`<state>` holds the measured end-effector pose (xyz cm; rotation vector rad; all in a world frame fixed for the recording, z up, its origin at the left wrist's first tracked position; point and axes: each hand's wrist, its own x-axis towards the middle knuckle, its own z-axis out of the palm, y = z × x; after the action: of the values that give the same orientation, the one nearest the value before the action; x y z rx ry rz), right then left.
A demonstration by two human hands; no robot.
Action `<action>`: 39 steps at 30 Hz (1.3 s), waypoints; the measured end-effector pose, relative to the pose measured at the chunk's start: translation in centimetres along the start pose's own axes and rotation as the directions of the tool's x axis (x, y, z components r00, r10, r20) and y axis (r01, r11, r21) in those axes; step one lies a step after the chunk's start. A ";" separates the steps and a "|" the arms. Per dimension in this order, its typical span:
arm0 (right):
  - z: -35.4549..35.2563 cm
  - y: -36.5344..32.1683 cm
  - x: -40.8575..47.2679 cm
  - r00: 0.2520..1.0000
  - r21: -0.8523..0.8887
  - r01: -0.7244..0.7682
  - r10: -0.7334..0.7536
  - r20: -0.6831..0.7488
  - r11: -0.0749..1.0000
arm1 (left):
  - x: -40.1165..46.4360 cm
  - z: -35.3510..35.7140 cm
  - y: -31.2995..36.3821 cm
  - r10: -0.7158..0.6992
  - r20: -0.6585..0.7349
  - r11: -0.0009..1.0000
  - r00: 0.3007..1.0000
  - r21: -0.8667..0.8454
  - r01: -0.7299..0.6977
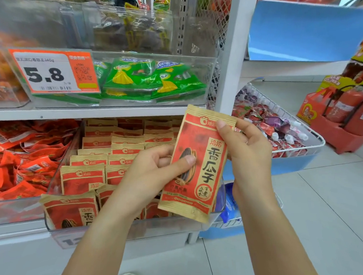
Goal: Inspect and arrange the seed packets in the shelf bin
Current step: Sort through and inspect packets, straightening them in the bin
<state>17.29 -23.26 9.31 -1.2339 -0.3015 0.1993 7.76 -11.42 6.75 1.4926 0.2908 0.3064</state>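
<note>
Red and kraft-brown, one seed packet [198, 161] is held up in front of the shelf, above the near right corner of the clear shelf bin [167, 229]. Its long axis runs nearly upright, the top leaning slightly to the right and its printed face toward the camera. Two hands hold it. The left hand [153, 173] pinches the packet's left edge at mid-height, thumb across the front over the seed picture, the other fingers curled behind. The right hand [247, 149] pinches the top right corner, thumb on the front, fingers closed behind the packet.

In the bin, matching packets [104, 154] stand in rows running far to near; roughly fifteen show, though the hands hide some, so the count is uncertain. One more leans at the bin's near left corner. On the shelf above, a clear bin of green packets [150, 79] carries one orange price tag [53, 71]. Far right, two red fire extinguishers [354, 108] stand on the floor.
</note>
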 end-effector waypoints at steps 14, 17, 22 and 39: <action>1.4 0.1 -0.6 0.930 0.049 -0.291 0.271 0.248 0.955 | 0.4 -0.6 0.0 0.088 -0.146 0.979 0.985 -0.170 -0.112; 1.6 0.3 -0.7 0.940 0.028 -0.266 0.254 0.227 0.963 | 0.5 -0.8 -0.1 0.091 -0.151 0.980 0.984 -0.161 -0.116; 2.1 0.1 -1.0 0.950 0.064 -0.250 0.232 0.209 0.966 | 0.7 -1.0 -0.2 0.125 -0.180 0.977 0.976 -0.147 -0.152; 2.4 0.8 -0.4 0.885 -0.166 -0.272 0.315 0.344 0.948 | 0.5 -1.9 -0.4 0.187 -0.267 0.981 0.945 0.005 -0.193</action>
<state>16.14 -20.96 9.20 -1.3505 -0.4532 0.6911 7.50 -9.53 6.23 1.4609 0.3575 0.6669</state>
